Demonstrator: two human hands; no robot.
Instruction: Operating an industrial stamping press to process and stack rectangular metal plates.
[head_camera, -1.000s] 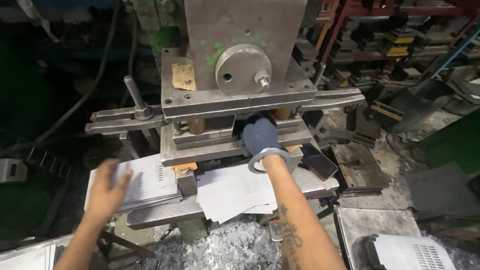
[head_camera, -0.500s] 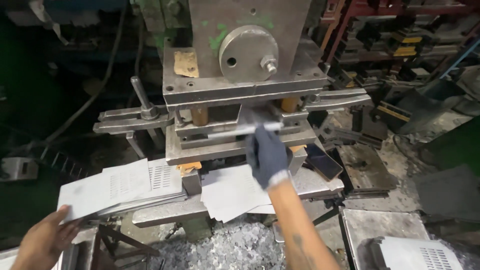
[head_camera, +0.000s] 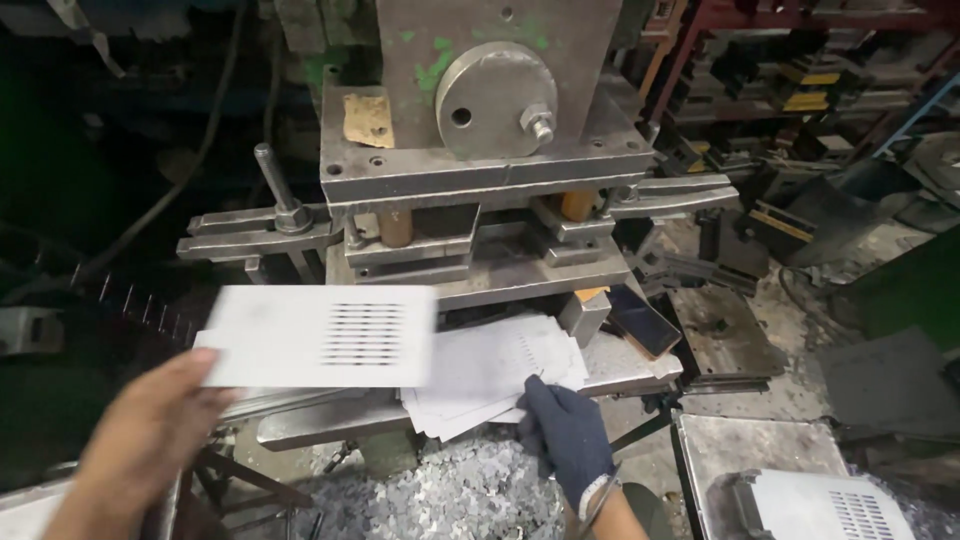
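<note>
labels: tan tag (head_camera: 368, 120) — press front, upper left | screens: none

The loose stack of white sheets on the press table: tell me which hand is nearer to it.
Right. The gloved right hand touches the front edge of the stack of white sheets. The bare left hand is off to the left, holding a slotted white sheet by its corner.

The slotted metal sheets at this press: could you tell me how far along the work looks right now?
Done: a loose pile of sheets lies on the press table, the gloved right hand touching its front edge. In hand: the bare left hand holds one slotted sheet in front of the press. Left: the die gap looks empty; how many blanks remain cannot be seen.
</note>
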